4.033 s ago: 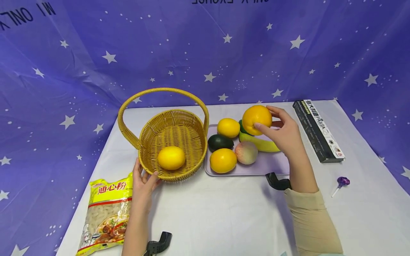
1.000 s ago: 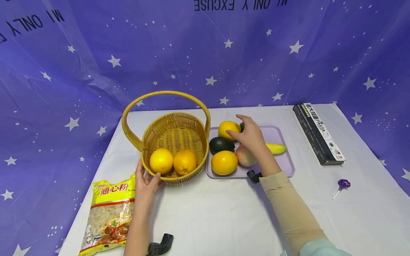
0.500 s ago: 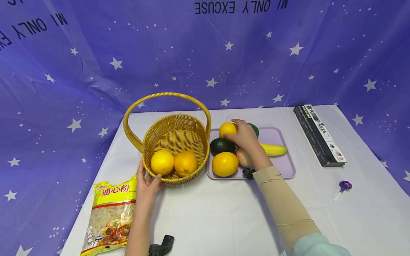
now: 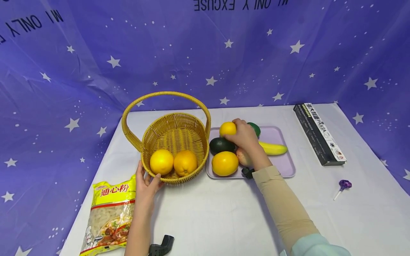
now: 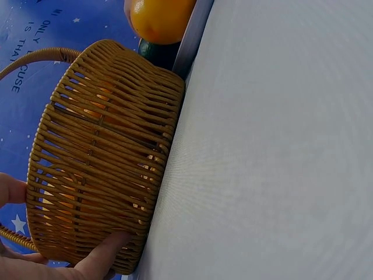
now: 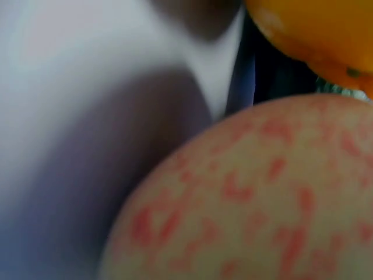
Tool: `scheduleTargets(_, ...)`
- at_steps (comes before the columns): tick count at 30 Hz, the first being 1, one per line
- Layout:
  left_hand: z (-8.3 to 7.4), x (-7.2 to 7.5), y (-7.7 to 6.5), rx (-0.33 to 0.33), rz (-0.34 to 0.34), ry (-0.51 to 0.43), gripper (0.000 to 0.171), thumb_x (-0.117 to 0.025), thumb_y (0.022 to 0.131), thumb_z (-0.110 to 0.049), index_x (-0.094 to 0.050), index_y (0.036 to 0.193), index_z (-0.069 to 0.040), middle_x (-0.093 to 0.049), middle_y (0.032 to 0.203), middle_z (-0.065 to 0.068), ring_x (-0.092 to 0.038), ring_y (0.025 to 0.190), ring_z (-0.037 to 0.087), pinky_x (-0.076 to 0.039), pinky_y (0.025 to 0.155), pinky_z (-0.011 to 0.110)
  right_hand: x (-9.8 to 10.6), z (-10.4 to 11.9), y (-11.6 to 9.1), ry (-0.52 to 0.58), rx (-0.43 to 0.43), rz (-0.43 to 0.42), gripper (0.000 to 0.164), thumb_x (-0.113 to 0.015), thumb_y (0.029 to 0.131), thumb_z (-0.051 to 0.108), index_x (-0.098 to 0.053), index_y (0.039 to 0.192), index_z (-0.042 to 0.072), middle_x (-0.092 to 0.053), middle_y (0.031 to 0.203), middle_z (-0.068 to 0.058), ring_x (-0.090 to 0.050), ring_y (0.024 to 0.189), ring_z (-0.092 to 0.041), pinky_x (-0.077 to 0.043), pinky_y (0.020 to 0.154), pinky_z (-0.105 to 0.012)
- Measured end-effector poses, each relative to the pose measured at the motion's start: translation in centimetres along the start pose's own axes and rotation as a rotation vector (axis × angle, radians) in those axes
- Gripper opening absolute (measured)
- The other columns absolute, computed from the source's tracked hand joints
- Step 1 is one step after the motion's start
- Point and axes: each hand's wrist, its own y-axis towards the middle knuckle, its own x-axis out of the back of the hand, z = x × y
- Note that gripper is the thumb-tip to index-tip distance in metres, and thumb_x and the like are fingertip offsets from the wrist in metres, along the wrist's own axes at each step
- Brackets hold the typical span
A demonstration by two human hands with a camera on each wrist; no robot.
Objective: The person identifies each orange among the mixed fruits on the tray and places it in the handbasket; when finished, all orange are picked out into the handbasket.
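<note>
My left hand [image 4: 148, 183] holds the wicker basket [image 4: 174, 122] at its near left side, thumb at the rim. Its fingers lie along the woven wall in the left wrist view. Two orange-yellow fruits, one of them an orange [image 4: 185, 163], sit at the front inside the basket. Over the lilac tray [image 4: 283, 165], my right hand [image 4: 246, 137] grips a yellow fruit [image 4: 227, 129] at the back left. Beside it lie a dark green avocado [image 4: 222, 145], another yellow fruit [image 4: 225, 163] and a banana [image 4: 273, 148]. A speckled peach [image 6: 250, 204] is partly hidden below the hand.
A green fruit [image 4: 255, 128] sits at the tray's back, behind the right hand. A black pasta box [image 4: 318, 135] and a purple lollipop [image 4: 345, 184] lie to the right. A yellow pasta bag [image 4: 110, 215] lies front left, beside the left forearm.
The orange my right hand held above the tray is now in the basket. That hand has come back and closed round the yellow fruit at the tray's back left. The left hand stays at the basket.
</note>
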Motion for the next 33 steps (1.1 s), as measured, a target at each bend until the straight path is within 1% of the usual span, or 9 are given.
scheduleTargets(3,0.0,0.0,0.0,0.005,-0.003,0.003,0.084,-0.049,0.098,-0.001,0.005,0.156,-0.028,0.002,0.16,-0.002,-0.019,0.143,0.02,-0.05,0.085,0.026,0.0,0.1,-0.1,0.02,-0.019,-0.005,0.077,-0.074,0.079,0.048,-0.047,0.136,0.004,-0.054,0.125,-0.018,-0.053,0.105,-0.033,-0.045,0.093,-0.049)
scheduleTargets(6,0.0,0.1,0.0,0.002,0.001,-0.007,0.084,-0.049,0.098,-0.001,0.005,0.156,-0.029,0.002,0.16,-0.002,-0.019,0.143,0.02,-0.05,0.086,0.026,0.3,0.2,-0.2,0.068,-0.062,-0.017,0.079,-0.075,0.078,0.049,-0.046,0.137,0.005,-0.053,0.128,-0.018,-0.053,0.107,-0.033,-0.044,0.095,-0.049)
scheduleTargets(10,0.1,0.1,0.1,-0.003,0.006,-0.015,0.084,-0.05,0.098,-0.001,0.005,0.156,-0.029,0.002,0.16,-0.002,-0.02,0.143,0.02,-0.05,0.086,0.026,1.0,0.4,-0.6,0.146,-0.119,-0.062,0.078,-0.075,0.078,0.048,-0.046,0.138,0.007,-0.052,0.132,-0.017,-0.052,0.111,-0.033,-0.042,0.097,-0.049)
scheduleTargets(13,0.2,0.1,0.0,0.003,0.004,-0.008,0.084,-0.05,0.098,-0.002,0.005,0.156,-0.03,0.002,0.16,-0.002,-0.02,0.143,0.02,-0.05,0.086,0.026,1.3,0.5,-1.0,0.2,-0.124,-0.092,0.076,-0.075,0.078,0.047,-0.047,0.137,0.008,-0.053,0.132,-0.014,-0.053,0.112,-0.031,-0.042,0.098,-0.047)
scheduleTargets(17,0.2,0.1,-0.1,0.012,-0.003,-0.004,0.084,-0.05,0.098,-0.002,0.005,0.155,-0.031,0.002,0.16,-0.001,-0.019,0.143,0.02,-0.05,0.086,0.026,2.1,1.0,-1.6,0.26,-0.102,-0.109,0.074,-0.076,0.078,0.045,-0.048,0.137,0.009,-0.053,0.133,-0.012,-0.053,0.113,-0.03,-0.043,0.098,-0.047)
scheduleTargets(21,0.2,0.1,-0.2,0.009,-0.003,-0.005,0.084,-0.051,0.098,-0.003,0.005,0.156,-0.031,0.002,0.16,-0.001,-0.019,0.143,0.02,-0.05,0.086,0.026,3.3,1.9,-2.7,0.323,-0.072,-0.132,0.075,-0.078,0.077,0.043,-0.048,0.138,0.01,-0.052,0.135,-0.01,-0.054,0.113,-0.029,-0.046,0.096,-0.045)
scheduleTargets(28,0.2,0.1,-0.1,0.005,0.003,-0.007,0.084,-0.05,0.099,-0.003,0.005,0.155,-0.031,0.003,0.16,-0.002,-0.019,0.143,0.019,-0.05,0.087,0.027,5.3,3.7,-5.1,0.456,-0.033,-0.166,0.076,-0.08,0.075,0.047,-0.049,0.137,0.016,-0.052,0.133,-0.004,-0.055,0.106,-0.025,-0.051,0.085,-0.041)
scheduleTargets(31,0.1,0.1,-0.1,0.004,0.006,-0.002,0.084,-0.05,0.099,-0.003,0.006,0.155,-0.031,0.003,0.16,-0.002,-0.019,0.143,0.019,-0.049,0.087,0.027,6.0,4.9,-6.5,0.504,0.002,-0.168,0.073,-0.08,0.076,0.046,-0.05,0.137,0.018,-0.053,0.131,-0.003,-0.054,0.105,-0.025,-0.05,0.085,-0.041)
scheduleTargets(33,0.1,0.1,-0.1,0.005,0.006,0.003,0.084,-0.05,0.099,-0.004,0.006,0.155,-0.031,0.003,0.16,-0.002,-0.019,0.143,0.019,-0.049,0.088,0.028,6.3,5.8,-7.4,0.536,0.044,-0.157,0.071,-0.08,0.076,0.044,-0.05,0.136,0.02,-0.054,0.129,-0.003,-0.055,0.105,-0.025,-0.049,0.087,-0.042)
